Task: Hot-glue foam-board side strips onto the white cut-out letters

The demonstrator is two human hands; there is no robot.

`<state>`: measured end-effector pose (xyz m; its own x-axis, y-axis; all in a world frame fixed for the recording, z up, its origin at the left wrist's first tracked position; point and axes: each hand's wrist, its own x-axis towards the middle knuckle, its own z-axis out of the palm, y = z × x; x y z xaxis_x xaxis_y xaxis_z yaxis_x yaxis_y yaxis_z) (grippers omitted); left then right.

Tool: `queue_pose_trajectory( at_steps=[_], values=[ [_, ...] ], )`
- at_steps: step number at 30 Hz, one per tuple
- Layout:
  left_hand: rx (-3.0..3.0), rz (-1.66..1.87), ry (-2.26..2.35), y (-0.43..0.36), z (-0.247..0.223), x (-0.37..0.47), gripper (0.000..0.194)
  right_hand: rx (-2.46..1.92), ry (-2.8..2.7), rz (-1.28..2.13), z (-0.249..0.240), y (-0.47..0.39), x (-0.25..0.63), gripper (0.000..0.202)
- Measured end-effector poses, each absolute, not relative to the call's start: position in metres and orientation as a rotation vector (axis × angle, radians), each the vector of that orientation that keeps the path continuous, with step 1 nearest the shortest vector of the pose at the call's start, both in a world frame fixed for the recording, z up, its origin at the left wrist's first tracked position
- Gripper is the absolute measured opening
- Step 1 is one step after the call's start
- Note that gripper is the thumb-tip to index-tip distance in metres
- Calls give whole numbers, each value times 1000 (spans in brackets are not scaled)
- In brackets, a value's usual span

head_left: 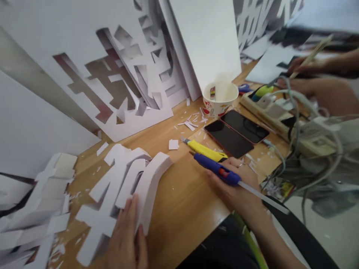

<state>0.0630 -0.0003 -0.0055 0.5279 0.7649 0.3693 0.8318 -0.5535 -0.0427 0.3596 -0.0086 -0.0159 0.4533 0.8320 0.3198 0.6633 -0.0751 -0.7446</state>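
Note:
My left hand (127, 239) rests on the lower end of a white foam character (150, 183), its fingers along the curved right stroke and the thumb at the side. The character lies on the wooden table, with thick raised edges. My right hand (238, 186) is closed around a blue hot glue gun (215, 169), whose tip points up-left and whose long glue stick sticks out of the back. Just beyond the glue gun lies a yellow utility knife (206, 150). A small white square (173, 144) sits left of the knife.
Two phones (230, 137) lie beside a paper cup (220, 98). A power strip (269, 112) with cables is at the right, near another person's hands (311, 80). Cut-out white boards (134, 123) stand at the back. Paper pieces (36, 209) are piled left.

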Motion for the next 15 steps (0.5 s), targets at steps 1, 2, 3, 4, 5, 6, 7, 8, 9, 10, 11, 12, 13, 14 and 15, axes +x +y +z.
queue_pose_trajectory(
  at_steps=[1, 2, 3, 4, 5, 6, 7, 8, 9, 10, 11, 12, 13, 14, 15],
  values=[
    [-2554, -459, -1346, 2, -8, 54, 69, -1817, -1273, 233, -19, -7, 357, 38],
    [-2568, -448, -1323, 5, -12, 46, 70, -1832, -1268, 244, -23, -5, 355, 41],
    [-2566, -440, -1338, 8, -15, 39, 73, -1854, -1252, 272, -27, -4, 352, 42],
    [-2582, -435, -1338, 10, -19, 34, 74, -1873, -1233, 300, -30, -5, 350, 43],
    [-2602, -441, -1333, 13, -21, 29, 76, -1890, -1216, 323, -33, -6, 349, 45],
    [-2609, -460, -1340, 15, -22, 26, 78, -1910, -1199, 338, -35, -8, 349, 48],
    [-2632, -453, -1334, 17, -22, 23, 78, -1928, -1187, 343, -37, -10, 349, 51],
    [-2643, -464, -1339, 20, -19, 20, 79, -1945, -1178, 344, -37, -13, 350, 55],
    [-2667, -482, -1322, 24, -15, 18, 77, -1959, -1171, 345, -38, -16, 350, 57],
    [-2702, -497, -1288, 30, -8, 17, 73, -1968, -1171, 347, -38, -19, 351, 58],
    [-2736, -522, -1245, 37, 1, 17, 65, -1973, -1171, 343, -38, -22, 351, 59],
    [-2796, -549, -1154, 47, 11, 19, 53, -1977, -1172, 330, -39, -25, 351, 60],
    [-2853, -547, -1065, 58, 21, 23, 41, -1984, -1176, 307, -39, -29, 351, 63],
    [-2852, -626, -1029, 71, 31, 31, 34, -1998, -1181, 275, -39, -33, 351, 69],
    [-2867, -649, -1063, 84, 39, 41, 35, -2031, -1185, 238, -38, -38, 351, 76]
  ],
)
